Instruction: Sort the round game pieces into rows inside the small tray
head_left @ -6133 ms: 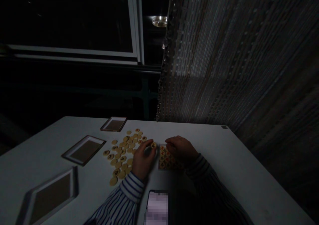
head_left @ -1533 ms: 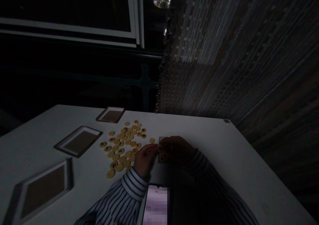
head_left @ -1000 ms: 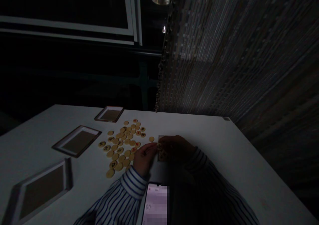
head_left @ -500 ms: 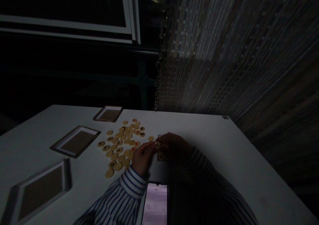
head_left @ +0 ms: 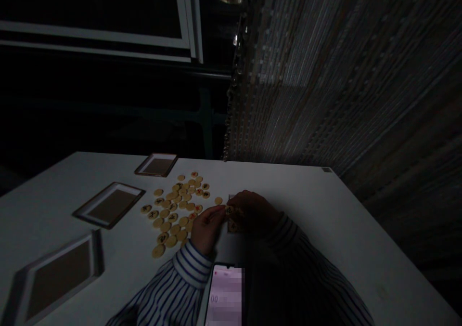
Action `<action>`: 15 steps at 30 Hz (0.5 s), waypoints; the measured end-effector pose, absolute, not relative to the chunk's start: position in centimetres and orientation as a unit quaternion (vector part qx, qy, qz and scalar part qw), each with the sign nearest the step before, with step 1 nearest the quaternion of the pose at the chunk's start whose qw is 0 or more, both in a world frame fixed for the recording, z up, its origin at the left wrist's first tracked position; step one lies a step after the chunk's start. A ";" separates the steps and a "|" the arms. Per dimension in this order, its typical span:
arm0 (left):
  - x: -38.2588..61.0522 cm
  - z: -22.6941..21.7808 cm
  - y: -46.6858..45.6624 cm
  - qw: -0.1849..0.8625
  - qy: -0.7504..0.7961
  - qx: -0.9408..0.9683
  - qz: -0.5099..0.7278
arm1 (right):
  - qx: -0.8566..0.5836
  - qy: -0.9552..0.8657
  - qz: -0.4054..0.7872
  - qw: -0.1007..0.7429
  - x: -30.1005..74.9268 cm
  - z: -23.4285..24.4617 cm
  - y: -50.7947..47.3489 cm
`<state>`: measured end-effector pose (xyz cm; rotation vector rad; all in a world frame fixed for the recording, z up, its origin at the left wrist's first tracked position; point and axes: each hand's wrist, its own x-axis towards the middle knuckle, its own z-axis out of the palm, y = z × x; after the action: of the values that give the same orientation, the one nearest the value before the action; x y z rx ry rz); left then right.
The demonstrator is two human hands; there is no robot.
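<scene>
Several round yellowish game discs [head_left: 176, 208] with dark or red marks lie scattered on a white table [head_left: 325, 229]. My left hand [head_left: 206, 228] pinches one disc [head_left: 228, 210] at its fingertips, just left of a small tray of discs [head_left: 233, 226] that my hands mostly cover. My right hand [head_left: 252, 210] lies curled over that tray in deep shadow, touching the same disc. Whether it holds anything I cannot make out. Both sleeves are striped.
Three shallow framed trays lie on the left: a far tray [head_left: 156, 164], a middle tray [head_left: 109, 204] and a near tray [head_left: 54, 278]. A lit phone [head_left: 225, 294] lies near me. A bead curtain [head_left: 325, 75] hangs behind the table, with a dark window at left.
Over six seconds the view tilted down slightly. My left hand went back to the pile and returned with a disc to the small tray. In the last half second nothing has visibly moved.
</scene>
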<state>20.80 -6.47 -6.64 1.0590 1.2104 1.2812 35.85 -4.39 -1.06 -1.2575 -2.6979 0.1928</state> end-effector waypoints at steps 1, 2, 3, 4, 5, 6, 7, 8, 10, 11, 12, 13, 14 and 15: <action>20.8 -6.7 -6.4 0.513 0.504 0.443 0.534 | -0.422 -0.901 0.065 0.076 36.0 -1.0 -4.3; 20.8 -6.7 -6.4 0.508 0.508 0.445 0.534 | -0.426 -0.900 0.064 0.073 36.2 -1.0 -4.2; 20.8 -6.8 -6.4 0.502 0.514 0.446 0.534 | -0.431 -0.898 0.061 0.072 36.4 -1.1 -4.1; 20.8 -6.8 -6.4 0.493 0.520 0.449 0.533 | -0.437 -0.895 0.056 0.072 36.7 -1.1 -4.0; 20.7 -6.9 -6.3 0.485 0.526 0.455 0.530 | -0.445 -0.891 0.052 0.072 36.9 -1.1 -3.9; 20.7 -7.1 -6.3 0.473 0.531 0.463 0.529 | -0.453 -0.888 0.050 0.069 37.2 -1.1 -3.8; 20.7 -7.3 -6.3 0.460 0.535 0.475 0.526 | -0.460 -0.884 0.049 0.064 37.4 -1.1 -3.8; 20.7 -7.6 -6.2 0.446 0.538 0.489 0.522 | -0.467 -0.881 0.049 0.057 37.6 -1.2 -3.7; 20.6 -8.3 -6.2 0.416 0.545 0.520 0.510 | -0.480 -0.875 0.046 0.039 38.0 -1.2 -3.6; 20.6 -8.6 -6.2 0.405 0.547 0.534 0.501 | -0.486 -0.872 0.044 0.031 38.1 -1.3 -3.6; 20.6 -8.9 -6.2 0.395 0.548 0.545 0.496 | -0.491 -0.870 0.044 0.022 38.2 -1.3 -3.6; 20.6 -9.1 -6.2 0.387 0.549 0.553 0.492 | -0.494 -0.868 0.045 0.011 38.2 -1.4 -3.6; 20.6 -9.3 -6.2 0.381 0.549 0.559 0.491 | -0.497 -0.866 0.046 0.000 38.2 -1.4 -3.6; 20.7 -9.4 -6.2 0.375 0.548 0.564 0.491 | -0.500 -0.865 0.046 -0.010 38.3 -1.4 -3.6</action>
<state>20.68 -6.22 -9.38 1.4437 1.4042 1.2562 38.25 -3.57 -1.45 -1.5808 -2.7347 0.1460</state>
